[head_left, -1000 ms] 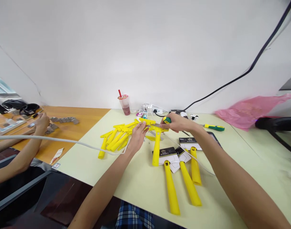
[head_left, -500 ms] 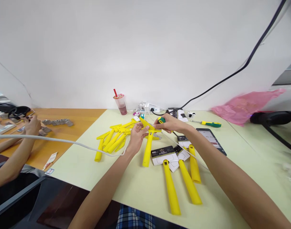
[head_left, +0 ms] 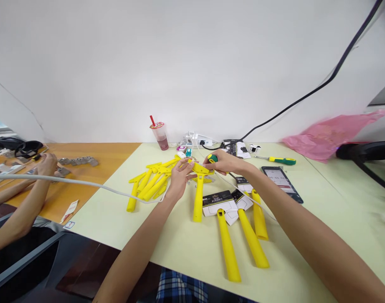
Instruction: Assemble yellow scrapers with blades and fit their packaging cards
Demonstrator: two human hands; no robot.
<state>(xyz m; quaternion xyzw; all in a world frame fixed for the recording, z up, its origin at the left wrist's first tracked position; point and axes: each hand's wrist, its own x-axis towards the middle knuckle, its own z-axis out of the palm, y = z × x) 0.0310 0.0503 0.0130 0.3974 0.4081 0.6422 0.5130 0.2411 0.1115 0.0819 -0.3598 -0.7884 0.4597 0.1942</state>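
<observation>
My left hand grips the head of a yellow T-shaped scraper at its left end, thumb and fingers closed on it. The scraper's handle points toward me. My right hand is closed round a screwdriver with a green and yellow handle, its fingertips at the right end of the scraper's head. The screwdriver's shaft is hidden. Left of my left hand lies a pile of yellow scraper parts. Several tiny metal bits lie near my left fingers. To the right, yellow scrapers lie with black and white cards.
A second screwdriver and a phone lie at the right. Behind stand a drink cup and a power strip. A white cable crosses over my left forearm. At far left, another person's hands work at an orange table.
The yellow piece at the scraper's head was tilted up at an angle and now lies more level along the head. Both hands stay nearly in place; the view has shifted slightly.
</observation>
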